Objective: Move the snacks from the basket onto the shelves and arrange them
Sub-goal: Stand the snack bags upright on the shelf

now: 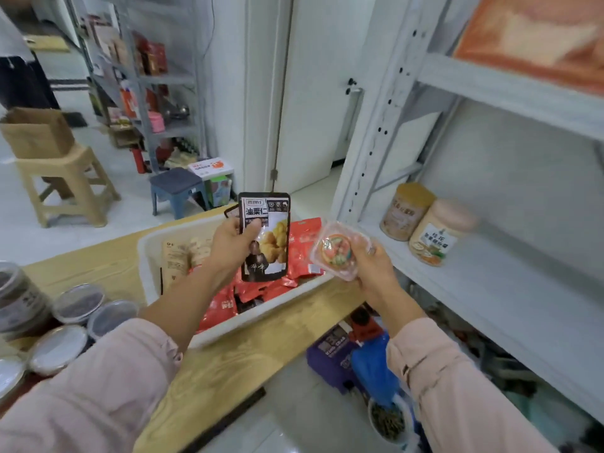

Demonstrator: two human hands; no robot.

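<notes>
My left hand (232,246) holds a black chestnut snack pouch (266,253) upright above the white basket (261,317). My right hand (372,266) grips a small clear-wrapped pastry pack (336,251) just right of the pouch, near the shelf's edge. Inside the basket lie several red snack packets (304,243) and beige packs (176,256). The white metal shelf board (490,289) is to the right, at about hand height.
Two tall round canisters (425,223) stand on the shelf board's left end. Several lidded jars (78,302) sit on the wooden table (228,364) at the left. Bags and boxes (356,348) fill the floor under the shelf. Stools (178,188) and another rack (147,80) stand behind.
</notes>
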